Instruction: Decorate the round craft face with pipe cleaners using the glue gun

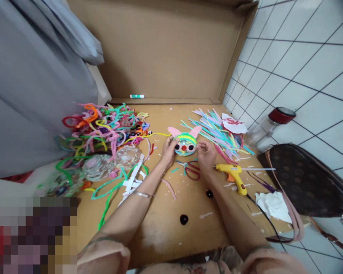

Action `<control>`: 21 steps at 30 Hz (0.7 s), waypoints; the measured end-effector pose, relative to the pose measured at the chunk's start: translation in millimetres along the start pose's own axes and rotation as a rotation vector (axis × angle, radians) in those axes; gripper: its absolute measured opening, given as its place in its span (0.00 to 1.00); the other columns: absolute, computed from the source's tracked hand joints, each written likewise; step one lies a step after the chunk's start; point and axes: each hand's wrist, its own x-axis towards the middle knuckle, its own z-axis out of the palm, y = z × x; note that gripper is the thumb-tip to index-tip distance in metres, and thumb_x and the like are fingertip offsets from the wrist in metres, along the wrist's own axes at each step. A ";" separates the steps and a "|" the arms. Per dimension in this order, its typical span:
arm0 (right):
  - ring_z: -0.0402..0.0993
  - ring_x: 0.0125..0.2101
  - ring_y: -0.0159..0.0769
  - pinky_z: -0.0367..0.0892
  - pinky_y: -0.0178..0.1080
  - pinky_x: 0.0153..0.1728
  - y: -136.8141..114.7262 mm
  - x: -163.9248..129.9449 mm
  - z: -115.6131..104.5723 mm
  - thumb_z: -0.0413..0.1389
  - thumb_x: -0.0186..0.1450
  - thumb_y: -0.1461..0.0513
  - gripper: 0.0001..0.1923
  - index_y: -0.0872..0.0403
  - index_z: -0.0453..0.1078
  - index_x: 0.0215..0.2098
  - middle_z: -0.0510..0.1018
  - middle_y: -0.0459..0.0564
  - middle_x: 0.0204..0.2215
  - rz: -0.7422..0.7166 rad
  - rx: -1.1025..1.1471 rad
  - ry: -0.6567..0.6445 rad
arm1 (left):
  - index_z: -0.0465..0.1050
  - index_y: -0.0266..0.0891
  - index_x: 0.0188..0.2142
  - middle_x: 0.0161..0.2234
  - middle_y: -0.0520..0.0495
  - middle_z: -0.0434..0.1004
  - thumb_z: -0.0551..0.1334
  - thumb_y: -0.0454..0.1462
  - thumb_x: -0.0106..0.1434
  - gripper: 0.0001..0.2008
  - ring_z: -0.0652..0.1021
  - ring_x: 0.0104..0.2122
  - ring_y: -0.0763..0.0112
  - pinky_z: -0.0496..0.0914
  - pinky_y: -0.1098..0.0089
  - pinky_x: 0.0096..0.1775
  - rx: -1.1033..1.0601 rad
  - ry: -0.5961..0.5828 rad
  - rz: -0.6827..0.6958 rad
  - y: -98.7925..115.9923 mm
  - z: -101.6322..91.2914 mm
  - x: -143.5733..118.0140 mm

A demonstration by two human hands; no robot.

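Observation:
A small round craft ball (185,144) wrapped in striped pipe cleaners, with pink ears, black eyes and a red nose, rests on the cardboard work surface (165,228). My left hand (168,151) grips its left side. My right hand (205,155) hovers close to its right side, fingers curled, touching or nearly touching it. Red-handled scissors (190,168) lie just below the ball, between my hands. A yellow glue gun (233,174) lies right of my right hand.
A tangle of coloured pipe cleaners (103,127) lies left; clear plastic balls (111,163) sit in front of it. Pastel strips (217,133) fan out right. A red-capped bottle (270,123), brown bag (305,179), tissue (273,205) and a cardboard wall behind surround the area.

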 end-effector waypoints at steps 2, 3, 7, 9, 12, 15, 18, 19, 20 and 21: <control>0.77 0.33 0.39 0.74 0.43 0.40 -1.3 -1.6 0.1 0.55 0.61 0.57 0.09 0.52 0.71 0.36 0.81 0.50 0.32 -0.014 -0.021 0.011 | 0.74 0.40 0.37 0.35 0.51 0.81 0.72 0.46 0.49 0.19 0.78 0.34 0.70 0.72 0.69 0.41 0.007 -0.008 -0.001 0.7 0.5 -0.7; 0.78 0.33 0.39 0.74 0.43 0.40 -1.9 -2.1 0.1 0.55 0.61 0.57 0.09 0.52 0.71 0.36 0.81 0.50 0.32 -0.023 -0.031 0.014 | 0.74 0.40 0.37 0.36 0.50 0.81 0.72 0.46 0.49 0.19 0.78 0.35 0.69 0.72 0.69 0.41 0.013 -0.010 -0.006 0.9 0.6 -0.9; 0.78 0.33 0.41 0.73 0.44 0.40 -2.5 -3.4 -0.8 0.54 0.62 0.56 0.09 0.52 0.72 0.36 0.81 0.50 0.31 -0.047 -0.076 0.022 | 0.74 0.40 0.39 0.37 0.49 0.81 0.71 0.47 0.50 0.20 0.78 0.36 0.68 0.71 0.68 0.41 0.033 -0.011 -0.020 0.0 -0.6 -1.1; 0.78 0.34 0.41 0.73 0.44 0.40 -1.6 -3.8 -1.3 0.53 0.63 0.56 0.10 0.52 0.72 0.37 0.81 0.50 0.31 -0.053 -0.093 0.011 | 0.74 0.41 0.39 0.37 0.49 0.81 0.72 0.47 0.49 0.20 0.78 0.36 0.68 0.71 0.69 0.41 0.038 -0.007 -0.015 -0.8 -1.3 -0.7; 0.79 0.35 0.42 0.73 0.44 0.40 0.1 -4.2 -1.8 0.53 0.64 0.56 0.11 0.52 0.73 0.38 0.82 0.51 0.33 -0.069 -0.129 -0.010 | 0.74 0.41 0.39 0.38 0.49 0.81 0.71 0.47 0.49 0.20 0.78 0.37 0.68 0.71 0.68 0.42 0.044 -0.007 -0.007 -1.8 -1.5 -0.1; 0.78 0.36 0.42 0.72 0.44 0.42 0.7 -4.2 -1.7 0.51 0.66 0.56 0.11 0.52 0.73 0.37 0.82 0.52 0.35 -0.100 -0.180 -0.017 | 0.73 0.41 0.39 0.38 0.50 0.81 0.71 0.47 0.50 0.20 0.78 0.37 0.68 0.71 0.68 0.42 0.042 -0.012 -0.005 -2.0 -1.3 0.0; 0.78 0.36 0.43 0.70 0.45 0.44 0.8 -4.0 -1.5 0.51 0.65 0.58 0.10 0.52 0.73 0.37 0.83 0.52 0.35 -0.121 -0.234 -0.018 | 0.72 0.41 0.39 0.38 0.50 0.80 0.71 0.47 0.50 0.20 0.79 0.38 0.68 0.71 0.69 0.43 0.037 -0.020 -0.006 -1.8 -1.5 -0.3; 0.77 0.36 0.43 0.69 0.45 0.44 0.9 -3.9 -1.6 0.51 0.65 0.59 0.10 0.52 0.73 0.37 0.83 0.52 0.35 -0.128 -0.261 -0.019 | 0.72 0.41 0.39 0.38 0.50 0.80 0.71 0.47 0.50 0.20 0.78 0.38 0.68 0.71 0.69 0.43 0.043 -0.023 -0.008 -1.7 -1.6 -0.4; 0.77 0.36 0.42 0.69 0.45 0.45 1.1 -3.9 -1.9 0.51 0.65 0.59 0.10 0.52 0.73 0.37 0.83 0.53 0.35 -0.141 -0.291 -0.023 | 0.72 0.41 0.39 0.38 0.50 0.80 0.70 0.47 0.50 0.20 0.78 0.38 0.68 0.71 0.68 0.43 0.051 -0.024 -0.008 -1.6 -1.8 -0.5; 0.77 0.37 0.42 0.68 0.45 0.45 1.2 -3.9 -2.4 0.51 0.65 0.60 0.10 0.52 0.74 0.37 0.83 0.53 0.36 -0.158 -0.325 -0.028 | 0.72 0.41 0.39 0.38 0.50 0.80 0.70 0.47 0.51 0.20 0.78 0.37 0.69 0.71 0.68 0.43 0.060 -0.023 -0.008 -1.5 -1.9 -0.6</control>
